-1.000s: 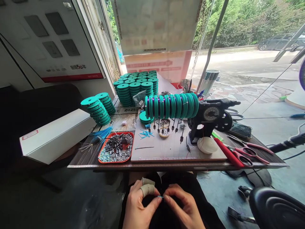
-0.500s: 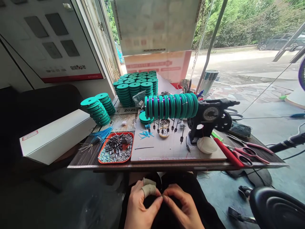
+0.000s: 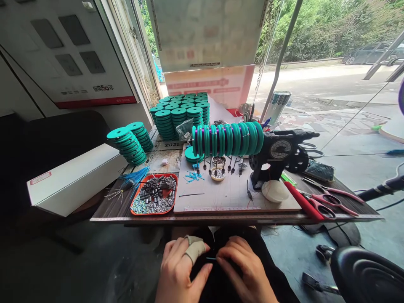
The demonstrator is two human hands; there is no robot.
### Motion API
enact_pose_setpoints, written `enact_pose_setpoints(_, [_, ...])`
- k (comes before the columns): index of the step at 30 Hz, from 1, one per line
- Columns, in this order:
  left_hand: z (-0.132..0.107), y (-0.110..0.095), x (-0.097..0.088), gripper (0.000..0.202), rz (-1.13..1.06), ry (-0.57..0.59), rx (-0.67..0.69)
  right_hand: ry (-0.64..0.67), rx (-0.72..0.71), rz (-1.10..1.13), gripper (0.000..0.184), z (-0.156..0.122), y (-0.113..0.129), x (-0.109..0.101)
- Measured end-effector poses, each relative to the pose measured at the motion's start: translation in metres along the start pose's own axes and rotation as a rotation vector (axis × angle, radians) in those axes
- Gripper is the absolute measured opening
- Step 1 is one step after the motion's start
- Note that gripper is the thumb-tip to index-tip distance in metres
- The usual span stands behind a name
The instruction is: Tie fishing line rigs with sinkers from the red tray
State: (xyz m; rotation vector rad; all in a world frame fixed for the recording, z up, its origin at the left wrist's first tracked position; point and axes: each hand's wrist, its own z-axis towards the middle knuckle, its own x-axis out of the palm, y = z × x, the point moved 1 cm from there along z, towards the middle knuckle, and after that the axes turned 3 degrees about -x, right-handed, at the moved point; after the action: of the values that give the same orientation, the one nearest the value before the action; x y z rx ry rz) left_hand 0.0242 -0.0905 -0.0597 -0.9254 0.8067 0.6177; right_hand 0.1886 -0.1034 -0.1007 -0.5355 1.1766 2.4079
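Note:
A short, thin light-blue piece (image 3: 211, 258), like a bit of tube or thread, sticks out leftward from the fingertips of my right hand (image 3: 244, 267), pinched between thumb and forefinger. My left hand (image 3: 186, 267) is just left of it, thumb and forefinger parted, with no object visible between them. Two of its fingers wear beige wraps (image 3: 194, 250). Both hands are over my lap, in front of the table's edge. On the table, a row of green spools (image 3: 227, 139) with purple line sits on a black winding machine (image 3: 279, 149); several small dark weights hang beneath.
An orange tray (image 3: 154, 194) of small metal parts and a white board (image 3: 195, 205) lie along the front. Stacked green spools (image 3: 179, 115) stand behind. Scissors (image 3: 331, 202) and a red-handled tool (image 3: 304, 202) lie at right. A white box (image 3: 75, 179) is at left.
My left thumb and forefinger have parted and the left hand has moved slightly left. The light-blue piece now shows at my right fingertips.

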Motion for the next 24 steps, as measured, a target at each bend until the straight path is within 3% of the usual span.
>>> enact_pose_setpoints(5, [0.003,-0.007,0.000,0.037,0.113,0.075,0.161,0.008,-0.177,-0.139,0.016,0.008,0.005,0.000])
enact_pose_setpoints(11, [-0.003,-0.002,0.002,0.008,0.168,0.166,0.094,0.020,-0.197,-0.203,0.016,0.007,0.005,0.003])
enact_pose_setpoints(13, [-0.004,0.000,0.003,0.010,0.135,0.201,-0.016,0.022,-0.186,-0.189,0.016,0.008,0.008,0.002])
enact_pose_setpoints(15, [-0.003,0.002,0.005,0.012,0.020,0.229,-0.223,-0.009,-0.158,-0.178,0.016,0.009,0.013,-0.002])
enact_pose_setpoints(19, [0.000,0.003,0.011,0.006,-0.435,0.245,-0.627,-0.112,-0.082,-0.141,0.015,0.010,0.023,-0.009])
enact_pose_setpoints(24, [0.000,0.003,0.015,0.020,-0.823,0.171,-0.742,-0.052,0.035,-0.016,0.014,0.001,0.016,0.000])
